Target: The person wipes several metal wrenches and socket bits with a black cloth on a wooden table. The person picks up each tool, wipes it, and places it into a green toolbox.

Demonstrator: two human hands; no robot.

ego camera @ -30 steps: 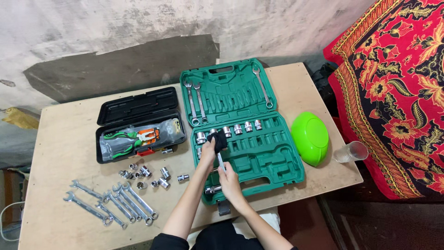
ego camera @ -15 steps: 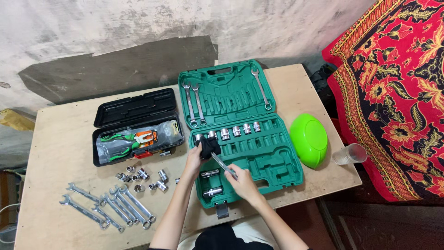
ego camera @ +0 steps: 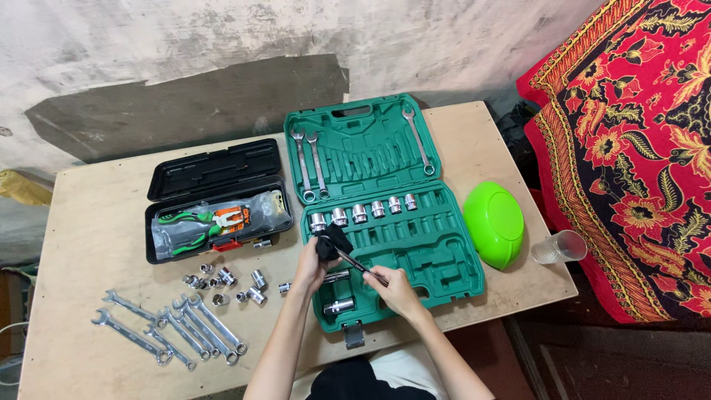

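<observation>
My left hand (ego camera: pixel 311 261) grips a black cloth (ego camera: pixel 331 243) pressed around one end of a thin metal bar (ego camera: pixel 357 264). My right hand (ego camera: pixel 394 287) holds the other end of that bar, which slants up to the left. Both hands hover over the lower half of an open green tool case (ego camera: pixel 437 255). A row of shiny sockets (ego camera: pixel 363 212) sits along the top of that half. Two larger sockets (ego camera: pixel 338 305) lie in the case beside my left wrist. Three wrenches (ego camera: pixel 311 164) rest in the lid.
An open black toolbox (ego camera: pixel 215 196) with pliers in a bag lies to the left. Loose sockets (ego camera: pixel 229 285) and several wrenches (ego camera: pixel 170 333) lie on the wooden table (ego camera: pixel 96 222). A green bowl (ego camera: pixel 495 222) and a clear cup (ego camera: pixel 559 246) stand at the right, near a red patterned cloth (ego camera: pixel 637 148).
The bar has swung from nearly upright to a flatter slant. My right hand has moved right and my left hand with the cloth has dropped lower, uncovering the leftmost sockets.
</observation>
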